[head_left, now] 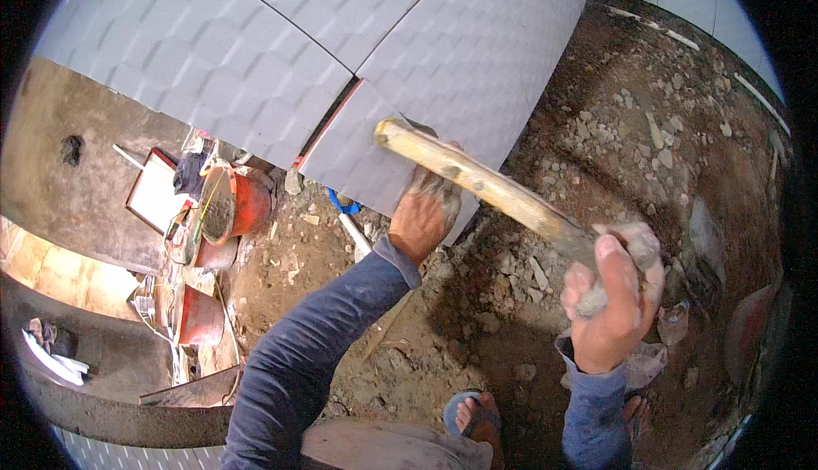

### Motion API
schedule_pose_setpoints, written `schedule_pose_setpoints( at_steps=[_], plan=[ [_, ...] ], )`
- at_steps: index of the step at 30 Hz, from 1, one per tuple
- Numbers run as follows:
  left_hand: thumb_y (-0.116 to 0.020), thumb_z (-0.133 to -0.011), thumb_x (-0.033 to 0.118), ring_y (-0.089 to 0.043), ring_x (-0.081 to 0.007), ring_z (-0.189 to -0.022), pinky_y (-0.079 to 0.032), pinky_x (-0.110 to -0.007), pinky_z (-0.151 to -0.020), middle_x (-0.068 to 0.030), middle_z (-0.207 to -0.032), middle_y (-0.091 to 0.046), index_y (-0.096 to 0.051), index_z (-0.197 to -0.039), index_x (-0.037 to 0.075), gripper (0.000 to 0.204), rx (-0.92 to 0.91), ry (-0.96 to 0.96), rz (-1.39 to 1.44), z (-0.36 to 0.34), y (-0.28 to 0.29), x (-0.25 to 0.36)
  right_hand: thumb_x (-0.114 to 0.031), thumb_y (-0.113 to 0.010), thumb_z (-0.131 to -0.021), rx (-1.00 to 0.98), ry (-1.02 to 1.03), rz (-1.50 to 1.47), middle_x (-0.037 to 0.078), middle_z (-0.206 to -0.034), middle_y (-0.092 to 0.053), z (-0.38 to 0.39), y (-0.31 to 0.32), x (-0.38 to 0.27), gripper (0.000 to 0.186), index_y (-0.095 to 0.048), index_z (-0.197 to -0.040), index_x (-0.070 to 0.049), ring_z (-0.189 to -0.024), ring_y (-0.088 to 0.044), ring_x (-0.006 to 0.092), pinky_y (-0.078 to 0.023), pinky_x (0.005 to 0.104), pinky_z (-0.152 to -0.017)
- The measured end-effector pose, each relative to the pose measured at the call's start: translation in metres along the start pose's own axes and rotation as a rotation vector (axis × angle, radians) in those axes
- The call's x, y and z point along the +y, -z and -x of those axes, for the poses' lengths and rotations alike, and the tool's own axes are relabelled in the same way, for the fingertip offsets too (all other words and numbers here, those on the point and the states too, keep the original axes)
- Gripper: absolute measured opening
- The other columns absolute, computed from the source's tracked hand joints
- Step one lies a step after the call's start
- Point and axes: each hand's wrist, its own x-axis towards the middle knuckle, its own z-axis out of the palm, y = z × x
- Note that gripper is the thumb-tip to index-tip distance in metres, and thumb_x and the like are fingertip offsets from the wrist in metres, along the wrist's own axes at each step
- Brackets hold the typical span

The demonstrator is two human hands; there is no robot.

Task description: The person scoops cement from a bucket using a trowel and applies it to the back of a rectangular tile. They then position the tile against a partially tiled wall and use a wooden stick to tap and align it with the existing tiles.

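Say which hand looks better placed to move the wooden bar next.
Probably the right hand: it grips one end of the wooden bar. The left hand appears to rest against the grey tile, its fingers partly hidden behind the bar.

Wall's (187, 52) covered in pale grey scale-patterned tiles (460, 44), and the dirt floor (464, 317) is pretty much littered with rubble (665, 159). Over left, a smoother brownish slab (111, 189) is bordered by a brightly lit strip (68, 272).

wooden bar (498, 190) partly hides left fingers (429, 187); right fingers (619, 272) blurred.
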Motion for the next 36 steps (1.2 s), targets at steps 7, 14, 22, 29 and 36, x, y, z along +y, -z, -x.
schedule_pose_setpoints(
  at_steps=[7,14,22,29,36],
  plan=[
    [-0.052,-0.085,0.025,-0.031,-0.0268,-0.146,-0.017,-0.051,-0.124,-0.0118,-0.148,-0.047,-0.052,-0.135,0.002,0.055,0.031,-0.003,0.047,0.002,-0.002,-0.003,-0.014,-0.066,-0.085,-0.028,0.061,0.177,-0.001,-0.064,-0.051,0.001,-0.003,-0.006,0.013,-0.059,-0.089,-0.004,-0.048,-0.045,0.0073,-0.035,0.024,-0.044],
    [-0.05,-0.088,0.03,-0.028,-0.027,-0.148,-0.016,-0.051,-0.124,-0.0108,-0.151,-0.044,-0.05,-0.138,0.003,0.057,0.0,-0.019,0.017,0.003,0.0,-0.003,-0.012,-0.065,-0.083,-0.064,0.245,0.345,0.002,-0.068,-0.054,-0.001,-0.001,-0.004,0.011,-0.062,-0.09,-0.004,-0.053,-0.047,0.008,-0.037,0.0253,-0.048],
    [-0.049,-0.087,0.03,-0.027,-0.0268,-0.148,-0.014,-0.052,-0.124,-0.0105,-0.152,-0.043,-0.05,-0.136,0.001,0.057,-0.011,-0.023,0.046,0.001,-0.008,-0.001,-0.015,-0.067,-0.081,-0.092,0.4,0.436,0.003,-0.069,-0.055,-0.002,-0.003,-0.008,0.016,-0.061,-0.09,-0.003,-0.052,-0.048,0.0086,-0.037,0.0244,-0.046],
    [-0.049,-0.086,0.03,-0.028,-0.0266,-0.147,-0.014,-0.051,-0.124,-0.0122,-0.152,-0.042,-0.05,-0.136,-0.002,0.059,-0.02,0.018,0.006,0.002,-0.016,0.0,-0.019,-0.067,-0.081,-0.031,0.094,0.207,0.003,-0.067,-0.055,0.008,-0.004,-0.018,0.02,-0.06,-0.089,-0.003,-0.051,-0.048,0.0089,-0.037,0.0247,-0.046],
    [-0.047,-0.091,0.028,-0.027,-0.0299,-0.148,-0.015,-0.052,-0.123,-0.0117,-0.156,-0.038,-0.049,-0.142,0.008,0.054,-0.128,0.024,-0.012,0.001,0.001,0.001,-0.013,-0.064,-0.084,-0.025,0.213,0.188,0.002,-0.064,-0.053,0.006,-0.011,-0.014,0.013,-0.06,-0.089,-0.002,-0.048,-0.047,0.0093,-0.036,0.0252,-0.044]
  ],
)
